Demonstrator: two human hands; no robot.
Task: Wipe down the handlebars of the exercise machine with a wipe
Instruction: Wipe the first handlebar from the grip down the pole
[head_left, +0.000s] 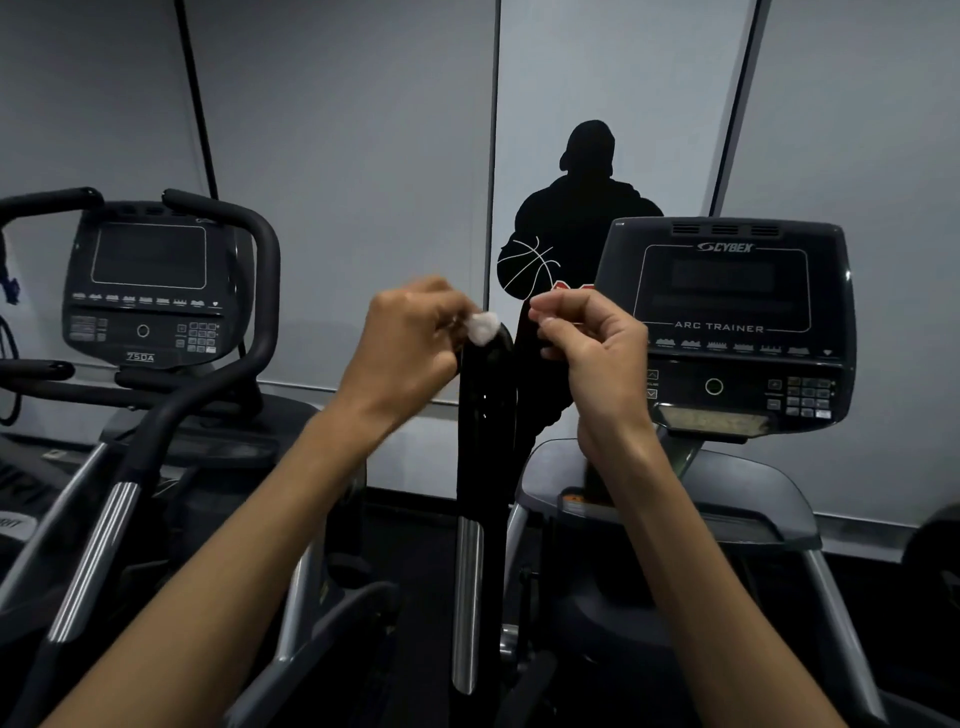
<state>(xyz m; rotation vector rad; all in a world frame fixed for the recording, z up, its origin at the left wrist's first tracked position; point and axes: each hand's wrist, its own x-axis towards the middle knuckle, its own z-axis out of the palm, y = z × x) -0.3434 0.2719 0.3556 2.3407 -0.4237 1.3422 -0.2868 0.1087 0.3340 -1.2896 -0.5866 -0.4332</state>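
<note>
Handlebar (485, 415) top, wipe (482, 326) pressed on it.
L hand (410, 343) pinches the balled white wipe at the bar's tip; R hand (592, 353) just beside, fingers curled (a white bit at the thumb, can't tell what). Console (727, 322) behind R.

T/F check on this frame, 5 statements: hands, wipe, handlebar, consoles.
1. The left hand holds a white wipe at the top of the black handlebar. True.
2. The right hand is flat on the console. False: its fingers are curled, raised beside the handlebar.
3. The right console reads ARC TRAINER. True.
4. The left console shows a lit workout display. False: its screen is dark.
5. The wipe lies on the floor. False: it is in the left hand.
</note>
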